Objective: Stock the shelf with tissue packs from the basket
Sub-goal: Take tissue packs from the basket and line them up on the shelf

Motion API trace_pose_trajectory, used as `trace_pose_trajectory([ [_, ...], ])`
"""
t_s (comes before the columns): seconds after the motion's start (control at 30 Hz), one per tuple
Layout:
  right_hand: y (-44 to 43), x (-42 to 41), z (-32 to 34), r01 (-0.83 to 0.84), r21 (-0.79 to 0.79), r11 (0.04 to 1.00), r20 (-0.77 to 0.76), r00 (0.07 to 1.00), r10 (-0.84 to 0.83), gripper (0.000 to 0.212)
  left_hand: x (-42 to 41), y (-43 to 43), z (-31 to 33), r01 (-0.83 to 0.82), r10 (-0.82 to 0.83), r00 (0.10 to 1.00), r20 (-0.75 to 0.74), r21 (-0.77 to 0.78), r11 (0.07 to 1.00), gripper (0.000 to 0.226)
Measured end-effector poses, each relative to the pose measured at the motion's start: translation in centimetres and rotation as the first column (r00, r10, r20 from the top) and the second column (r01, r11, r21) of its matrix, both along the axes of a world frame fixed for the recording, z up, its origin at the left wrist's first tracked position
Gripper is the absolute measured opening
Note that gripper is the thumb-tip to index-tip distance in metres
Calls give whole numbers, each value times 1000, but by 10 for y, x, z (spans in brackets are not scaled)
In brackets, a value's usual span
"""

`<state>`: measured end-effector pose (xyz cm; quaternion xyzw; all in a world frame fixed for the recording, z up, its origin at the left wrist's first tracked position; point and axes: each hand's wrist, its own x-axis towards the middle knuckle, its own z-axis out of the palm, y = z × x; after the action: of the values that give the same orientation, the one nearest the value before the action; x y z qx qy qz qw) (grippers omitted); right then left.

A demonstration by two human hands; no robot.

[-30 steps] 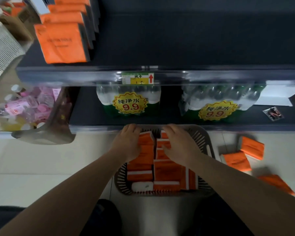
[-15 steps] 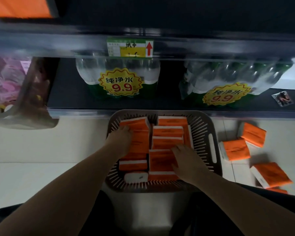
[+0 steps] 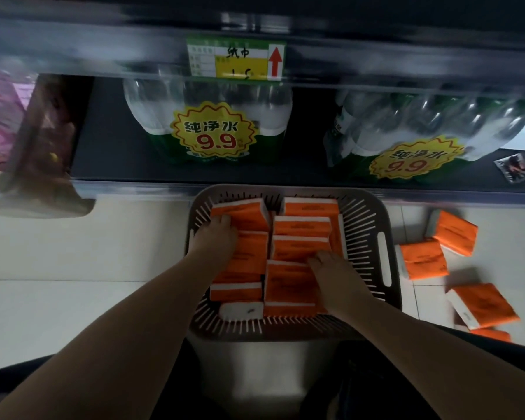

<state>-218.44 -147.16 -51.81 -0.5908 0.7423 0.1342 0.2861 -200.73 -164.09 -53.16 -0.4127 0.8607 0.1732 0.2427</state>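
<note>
Both hands are down in the basket [image 3: 373, 207], palms down on the tissue packs [image 3: 300, 227]. The left hand [image 3: 215, 241] lies on the left column, fingertips meeting the near edge of the far-left pack [image 3: 240, 214] just ahead of it. The right hand [image 3: 337, 277] covers the right side of the near pack [image 3: 285, 283]; the next pack lies just beyond its fingertips. The fingers are partly hidden, so I cannot tell whether either hand has closed round a pack or only rests there.

The packs' long axis runs left to right, crossways to both forearms. They sit in two columns, one under each hand, so each hand is nearest its own column.

The shelf rail [image 3: 103, 47] with its price tag [image 3: 237, 59] sits well beyond and above both hands; the tag's red arrow points up. Judgement: the lift goes up and forward, over the bottled water [image 3: 206, 116].

Some loose packs [image 3: 425, 259] lie on the floor, right of the right hand and outside the basket.
</note>
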Motion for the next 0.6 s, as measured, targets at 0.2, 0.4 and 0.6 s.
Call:
trace_pose_trajectory([
  [0.2,2,3,-1,-8,-3,1000,-16,1000,8,41,5,-2,7,64,-65,997,42,6,998,52],
  [0.4,-5,1,13,25,19,999,14,1000,-25,42,10,-3,31,-162,187,977,-98,223,961,38],
  [0.6,-14,-3,42,70,-50,996,113,992,-64,40,12,-8,63,-257,309,938,-160,281,925,21],
])
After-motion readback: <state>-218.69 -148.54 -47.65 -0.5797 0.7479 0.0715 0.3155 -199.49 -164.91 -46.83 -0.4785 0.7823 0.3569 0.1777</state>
